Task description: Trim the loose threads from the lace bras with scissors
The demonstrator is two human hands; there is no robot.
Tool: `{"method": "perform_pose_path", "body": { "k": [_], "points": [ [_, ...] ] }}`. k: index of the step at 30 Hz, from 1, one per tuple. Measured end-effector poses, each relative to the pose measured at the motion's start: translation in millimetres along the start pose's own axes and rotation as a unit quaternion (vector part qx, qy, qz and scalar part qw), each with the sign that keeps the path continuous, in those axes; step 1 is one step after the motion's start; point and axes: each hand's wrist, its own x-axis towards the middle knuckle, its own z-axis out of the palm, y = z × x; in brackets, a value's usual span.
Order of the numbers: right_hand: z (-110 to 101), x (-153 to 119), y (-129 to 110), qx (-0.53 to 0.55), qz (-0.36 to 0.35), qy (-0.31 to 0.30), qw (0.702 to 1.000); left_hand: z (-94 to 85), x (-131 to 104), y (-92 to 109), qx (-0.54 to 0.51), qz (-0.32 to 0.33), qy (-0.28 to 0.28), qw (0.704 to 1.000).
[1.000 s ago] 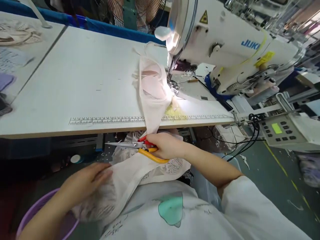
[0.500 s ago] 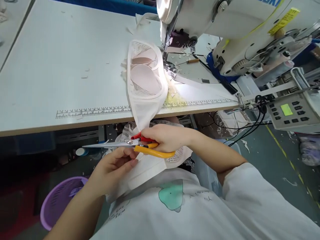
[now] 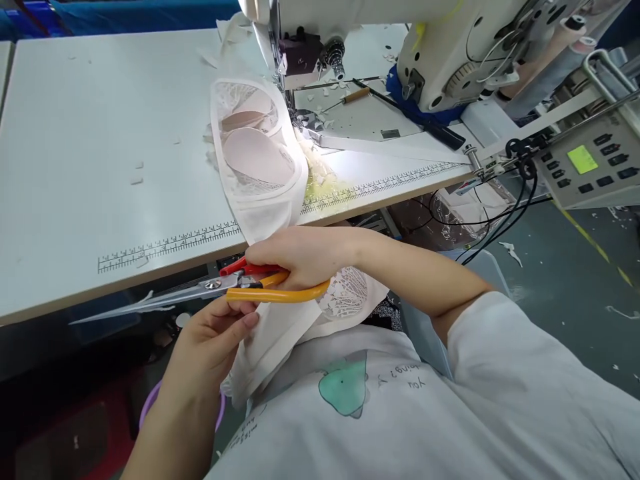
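Note:
My right hand [image 3: 305, 257] is wrapped round the red and yellow handles of a pair of scissors [image 3: 197, 291], whose long blades point left and look nearly closed. My left hand [image 3: 217, 340] pinches the edge of white fabric [image 3: 280, 330] just below the scissors' pivot. That fabric, with a lace part, hangs across my lap. A white bra [image 3: 265, 210] with padded cups lies on the tabletop beside the needle area, its lower end running over the front edge beneath my right hand. A thin white scrap hangs by the blades.
The sewing machine [image 3: 370, 17] stands over the white table [image 3: 115, 133], which has a printed ruler along its front edge. An awl [image 3: 356, 95] and fabric scraps lie by the needle. A control panel [image 3: 590, 160] is at right; a purple basket [image 3: 150, 403] stands below left.
Both hands and the scissors have shifted slightly left and the blades reach further left. The camera view has turned, moving the table and machine in the picture. Both grips stay closed.

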Motion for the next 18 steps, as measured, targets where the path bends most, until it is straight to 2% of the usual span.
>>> {"method": "perform_pose_path", "body": {
  "k": [5,12,18],
  "points": [
    [-1.2,1.1,-3.5,-0.009,0.000,-0.003,1.000,1.0,0.2,-3.1,-0.020,-0.012,0.016,1.000],
    [1.1,4.2,-2.9,-0.033,0.001,-0.008,0.999,8.8,-1.8,5.2,-0.026,-0.020,0.014,0.999],
    [2.6,4.1,-2.3,-0.028,-0.012,-0.007,1.000,8.0,-3.1,6.6,-0.008,-0.023,0.021,0.999]
  ]
}}
